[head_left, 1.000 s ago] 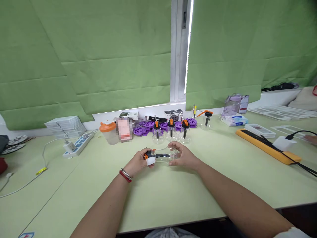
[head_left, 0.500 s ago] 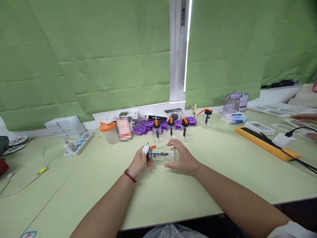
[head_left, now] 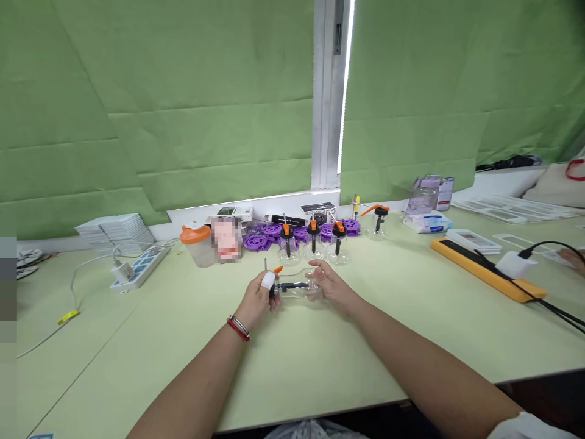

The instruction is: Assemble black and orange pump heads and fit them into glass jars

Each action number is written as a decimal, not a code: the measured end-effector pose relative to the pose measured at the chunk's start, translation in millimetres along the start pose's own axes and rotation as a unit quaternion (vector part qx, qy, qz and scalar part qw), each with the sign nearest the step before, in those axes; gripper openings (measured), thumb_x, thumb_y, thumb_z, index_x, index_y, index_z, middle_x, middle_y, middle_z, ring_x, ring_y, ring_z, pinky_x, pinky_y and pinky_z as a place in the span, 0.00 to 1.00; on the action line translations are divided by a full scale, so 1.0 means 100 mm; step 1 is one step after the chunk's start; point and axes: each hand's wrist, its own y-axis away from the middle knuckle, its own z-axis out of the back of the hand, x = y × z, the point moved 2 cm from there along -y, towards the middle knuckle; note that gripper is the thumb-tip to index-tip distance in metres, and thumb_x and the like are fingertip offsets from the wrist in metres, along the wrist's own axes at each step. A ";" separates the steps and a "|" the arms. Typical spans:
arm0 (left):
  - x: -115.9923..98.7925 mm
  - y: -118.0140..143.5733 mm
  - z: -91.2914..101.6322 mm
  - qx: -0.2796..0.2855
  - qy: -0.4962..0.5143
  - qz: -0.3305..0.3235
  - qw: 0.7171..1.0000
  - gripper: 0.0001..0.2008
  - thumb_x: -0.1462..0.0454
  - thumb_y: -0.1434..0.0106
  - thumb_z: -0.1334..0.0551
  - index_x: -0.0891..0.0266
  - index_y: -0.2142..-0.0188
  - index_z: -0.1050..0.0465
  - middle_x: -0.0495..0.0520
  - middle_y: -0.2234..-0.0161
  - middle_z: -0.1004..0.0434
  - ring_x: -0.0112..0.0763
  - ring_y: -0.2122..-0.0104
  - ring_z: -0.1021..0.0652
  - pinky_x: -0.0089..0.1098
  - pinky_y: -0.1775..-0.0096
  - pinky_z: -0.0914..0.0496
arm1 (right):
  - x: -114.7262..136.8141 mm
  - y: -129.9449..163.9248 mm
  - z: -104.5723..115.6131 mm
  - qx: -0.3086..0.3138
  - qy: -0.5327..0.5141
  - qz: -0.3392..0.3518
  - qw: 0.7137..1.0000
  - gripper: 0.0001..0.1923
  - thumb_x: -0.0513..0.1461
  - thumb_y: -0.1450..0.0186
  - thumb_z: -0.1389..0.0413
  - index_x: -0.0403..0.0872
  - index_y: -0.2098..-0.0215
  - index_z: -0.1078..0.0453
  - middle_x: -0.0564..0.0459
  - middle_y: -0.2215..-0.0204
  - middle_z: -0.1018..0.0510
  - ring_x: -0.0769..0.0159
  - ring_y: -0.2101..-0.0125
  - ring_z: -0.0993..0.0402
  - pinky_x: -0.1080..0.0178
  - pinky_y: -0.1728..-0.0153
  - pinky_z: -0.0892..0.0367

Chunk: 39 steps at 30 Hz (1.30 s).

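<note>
You are holding the glass dispenser bottle [head_left: 297, 288] sideways over the table [head_left: 292, 366], left hand [head_left: 257, 300] clasping its black cap [head_left: 272, 291], right hand [head_left: 337, 291] cupping its base, and its metal spout [head_left: 265, 263] is now showing taller, suggesting you are turning it.

Power strips [head_left: 140, 268] and matching bottles [head_left: 297, 286] suggest a workroom.

The held bottle [head_left: 299, 292] is clear, with a black cap [head_left: 272, 291], black tube [head_left: 295, 285] and orange lever [head_left: 278, 269]. The 3 grouped bottles [head_left: 314, 249] are clear, capped in black and orange. Spoked wheels [head_left: 255, 242] show purple, the desk [head_left: 137, 353] pale green, the curtains [head_left: 205, 110] deeper green. The long power strip [head_left: 484, 268] is yellow-orange; 1 bracelet [head_left: 237, 330] is red, 1 silvery.
</note>
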 end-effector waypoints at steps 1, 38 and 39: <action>0.01 -0.01 0.02 -0.009 0.010 0.001 1.000 0.21 0.46 0.39 0.48 0.62 0.61 0.37 0.46 0.83 0.33 0.29 0.83 0.29 0.26 0.84 0.38 | 0.00 0.00 0.01 0.013 -0.017 0.017 1.000 0.33 0.58 0.42 0.46 0.54 0.44 0.44 0.45 0.49 0.33 0.63 0.57 0.28 0.58 0.60 0.27; -0.07 0.01 0.01 -0.032 -0.017 0.037 0.999 0.22 0.46 0.39 0.50 0.62 0.64 0.35 0.45 0.88 0.35 0.24 0.89 0.39 0.25 0.85 0.45 | -0.03 -0.01 0.02 0.040 0.045 -0.048 0.997 0.32 0.60 0.39 0.52 0.47 0.49 0.40 0.57 0.79 0.29 0.74 0.86 0.35 0.73 0.88 0.45; -0.06 0.00 0.01 -0.033 -0.012 0.041 0.999 0.22 0.46 0.38 0.50 0.62 0.64 0.35 0.45 0.88 0.35 0.24 0.89 0.40 0.25 0.85 0.46 | -0.02 0.00 0.03 0.048 0.038 -0.055 0.997 0.33 0.61 0.40 0.53 0.47 0.49 0.40 0.57 0.79 0.29 0.73 0.85 0.34 0.72 0.87 0.43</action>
